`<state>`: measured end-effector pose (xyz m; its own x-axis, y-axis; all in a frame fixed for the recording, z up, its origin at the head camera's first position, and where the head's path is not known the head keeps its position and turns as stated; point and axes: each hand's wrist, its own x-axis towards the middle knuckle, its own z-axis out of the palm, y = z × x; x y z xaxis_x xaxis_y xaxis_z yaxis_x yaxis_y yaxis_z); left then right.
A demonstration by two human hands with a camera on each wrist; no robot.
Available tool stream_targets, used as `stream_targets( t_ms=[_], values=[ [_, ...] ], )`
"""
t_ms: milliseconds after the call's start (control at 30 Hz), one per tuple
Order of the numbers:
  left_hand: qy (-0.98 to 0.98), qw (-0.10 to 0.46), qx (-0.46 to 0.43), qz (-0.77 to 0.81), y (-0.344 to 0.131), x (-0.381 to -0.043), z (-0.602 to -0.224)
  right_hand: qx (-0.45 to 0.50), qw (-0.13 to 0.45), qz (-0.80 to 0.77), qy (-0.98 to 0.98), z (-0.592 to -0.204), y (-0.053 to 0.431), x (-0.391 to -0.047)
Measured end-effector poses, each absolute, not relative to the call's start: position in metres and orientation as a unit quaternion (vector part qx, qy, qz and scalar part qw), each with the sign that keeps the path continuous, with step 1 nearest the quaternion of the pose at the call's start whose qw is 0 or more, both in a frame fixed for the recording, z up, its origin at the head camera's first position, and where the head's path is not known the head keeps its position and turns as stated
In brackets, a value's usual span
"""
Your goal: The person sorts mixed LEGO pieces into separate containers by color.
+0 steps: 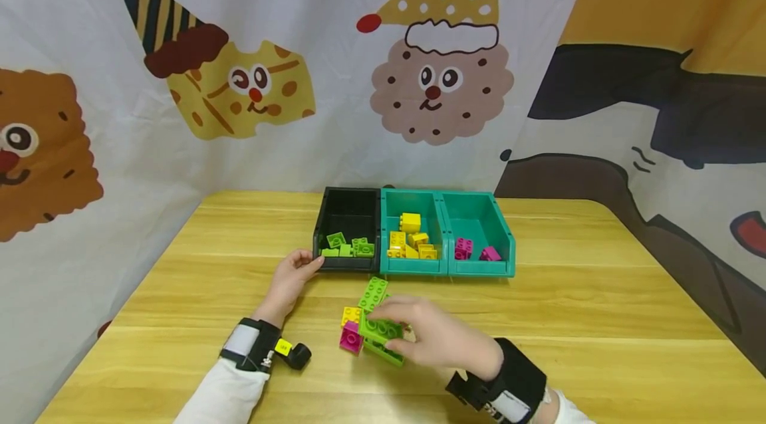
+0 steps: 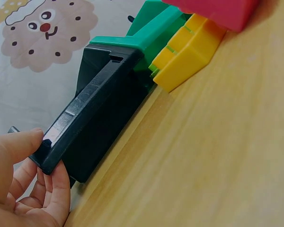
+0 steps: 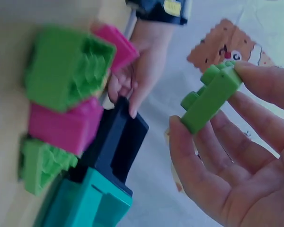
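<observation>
Left hand [image 1: 293, 272]: thumb over, fingers under, gripping the near-left corner of a black bin [image 1: 350, 203] set toward the far edge of the desk [image 1: 598, 278]; green bricks [image 1: 364, 249] inside. Loose pile nearer the near edge, seemingly left to sort: yellow brick [image 1: 350, 316], pink brick [image 1: 351, 338], loose green bricks [image 1: 374, 293]. Middle teal bin [image 1: 413, 266]: yellow bricks [image 1: 410, 222], placed. Right hand [image 1: 433, 334]: fingers bent, pinching a single green brick [image 3: 210, 101], not yet binned. Right teal bin [image 1: 481, 269]: pink bricks [image 1: 463, 248], placed.
</observation>
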<state>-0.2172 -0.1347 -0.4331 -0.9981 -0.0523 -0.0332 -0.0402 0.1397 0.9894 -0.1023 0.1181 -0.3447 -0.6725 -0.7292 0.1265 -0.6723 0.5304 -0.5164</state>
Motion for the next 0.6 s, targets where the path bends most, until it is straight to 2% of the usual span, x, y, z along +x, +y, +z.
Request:
stream_targets(
  t_ms=[300, 600],
  values=[
    [-0.754, 0.008, 0.031, -0.656, -0.134, -0.219, -0.434, -0.348, -0.014, -0.289, 0.892, -0.328, 0.106, -0.142],
    [-0.758, 0.008, 0.031, -0.651, -0.135, -0.218, -0.434, -0.221, -0.026, -0.287, 0.932, -0.328, 0.078, -0.181]
  ],
)
